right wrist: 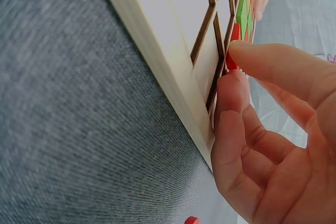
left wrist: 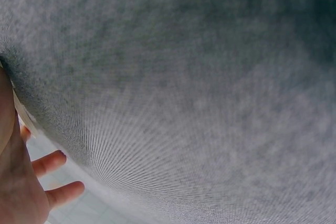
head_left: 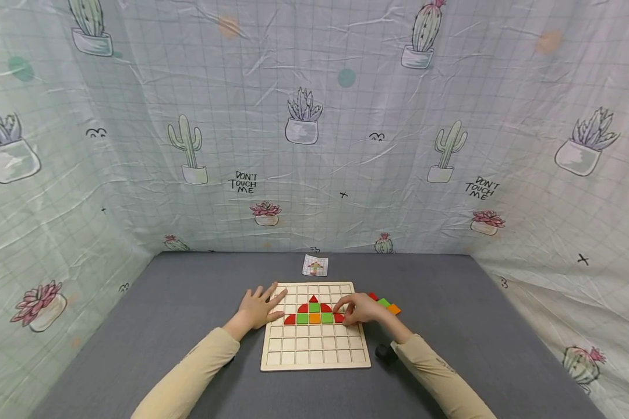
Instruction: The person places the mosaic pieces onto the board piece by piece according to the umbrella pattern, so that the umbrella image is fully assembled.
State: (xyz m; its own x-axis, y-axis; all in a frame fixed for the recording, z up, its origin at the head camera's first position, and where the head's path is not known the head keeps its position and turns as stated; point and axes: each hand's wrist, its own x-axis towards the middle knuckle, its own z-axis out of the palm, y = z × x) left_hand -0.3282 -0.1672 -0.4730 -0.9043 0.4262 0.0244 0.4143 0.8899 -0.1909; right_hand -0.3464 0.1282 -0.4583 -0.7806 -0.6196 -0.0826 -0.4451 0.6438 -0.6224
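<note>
The work in hand looks like laying coloured tiles into a gridded wooden board (head_left: pixel 315 344), and the step seems to be seating one red tile (head_left: pixel 338 318) at the right end of the lower row. The right hand (head_left: pixel 361 308) pinches that tile between its fingertips, just beside a green tile (head_left: pixel 327 318); whether it sits fully down in its cell cannot be told. The left hand (head_left: pixel 255 308) rests at the board's left edge with its fingers spread, probably steadying it.

The next move appears to call for a light touch — pressing the tile flat without nudging its neighbours, then letting go and reaching for the spare tiles (head_left: pixel 384 302), which lie on the grey surface (head_left: pixel 199 291) beside the board, partly behind the right hand.

The head view alone shows the whole arrangement, with a red triangle (head_left: pixel 313 299) on top, and the small pattern card (head_left: pixel 315 266) beyond the board. The right wrist view gives what that view makes tiny: red showing at the pinching fingertips, and the board's raised dividers from close by. The left wrist view adds little — mostly grey cloth, the spread fingers and a sliver of board.
</note>
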